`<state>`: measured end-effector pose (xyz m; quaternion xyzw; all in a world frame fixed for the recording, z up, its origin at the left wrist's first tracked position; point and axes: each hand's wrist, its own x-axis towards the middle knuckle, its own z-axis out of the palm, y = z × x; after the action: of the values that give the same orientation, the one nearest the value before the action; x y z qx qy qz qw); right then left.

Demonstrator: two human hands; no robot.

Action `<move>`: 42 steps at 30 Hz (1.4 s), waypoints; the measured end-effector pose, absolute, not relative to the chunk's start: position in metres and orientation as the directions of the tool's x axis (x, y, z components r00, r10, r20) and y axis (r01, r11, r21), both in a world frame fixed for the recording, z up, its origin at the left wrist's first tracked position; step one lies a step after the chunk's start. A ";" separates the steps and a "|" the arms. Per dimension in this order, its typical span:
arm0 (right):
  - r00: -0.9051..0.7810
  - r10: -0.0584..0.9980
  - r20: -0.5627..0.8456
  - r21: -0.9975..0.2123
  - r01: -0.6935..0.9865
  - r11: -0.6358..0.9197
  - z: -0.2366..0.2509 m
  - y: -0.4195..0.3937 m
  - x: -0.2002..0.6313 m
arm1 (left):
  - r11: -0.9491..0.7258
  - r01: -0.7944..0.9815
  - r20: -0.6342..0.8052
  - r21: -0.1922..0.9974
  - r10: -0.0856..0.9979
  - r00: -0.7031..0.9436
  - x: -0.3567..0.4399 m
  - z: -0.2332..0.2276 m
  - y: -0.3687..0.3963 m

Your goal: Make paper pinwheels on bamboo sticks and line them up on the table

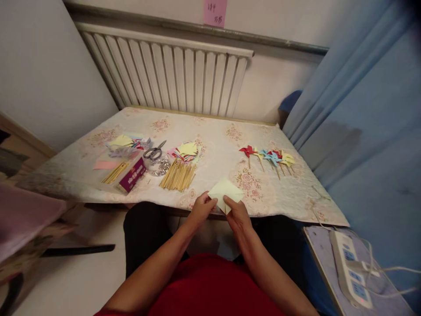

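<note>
a pale yellow sheet of paper (226,191) is held at the near edge of the table, above the flowered cloth. it is folded, apparently into a triangle or kite shape, with one corner pointed downward. its lower edges are pinched, and its upper part is tilted away.

I'm seeing handwritten digits on the pink note (215,12) up on the wall, too blurred to read. Purple box (132,174) print is illegible too.
</note>
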<state>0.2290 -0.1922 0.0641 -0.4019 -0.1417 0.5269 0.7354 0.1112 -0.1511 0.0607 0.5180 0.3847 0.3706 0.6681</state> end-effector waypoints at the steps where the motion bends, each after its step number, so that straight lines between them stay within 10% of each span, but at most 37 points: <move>1: 0.410 0.886 -0.218 -0.743 -0.658 0.122 0.064 -0.192 0.230 | 0.183 -0.093 -0.124 0.979 0.889 0.440 0.111 0.062 -0.152; 11: 0.433 0.880 -0.195 -0.790 -0.601 0.121 0.059 -0.193 0.242 | 0.134 -0.170 -0.038 0.976 0.877 0.478 0.094 0.063 -0.154; 26: 0.317 0.929 -0.190 -0.900 -0.435 -0.036 0.054 -0.200 0.246 | -0.394 0.124 0.245 0.911 0.758 0.605 0.082 0.080 -0.145; 42: 0.289 0.946 -0.147 -0.988 -0.084 -0.128 0.056 -0.203 0.240 | -0.208 0.237 0.058 0.949 0.854 0.517 0.085 0.082 -0.150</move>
<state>0.2405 -0.2035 0.0560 -0.5863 -0.3676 0.4691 0.5487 0.0853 -0.1502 0.0816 0.7134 0.3823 0.3085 0.4997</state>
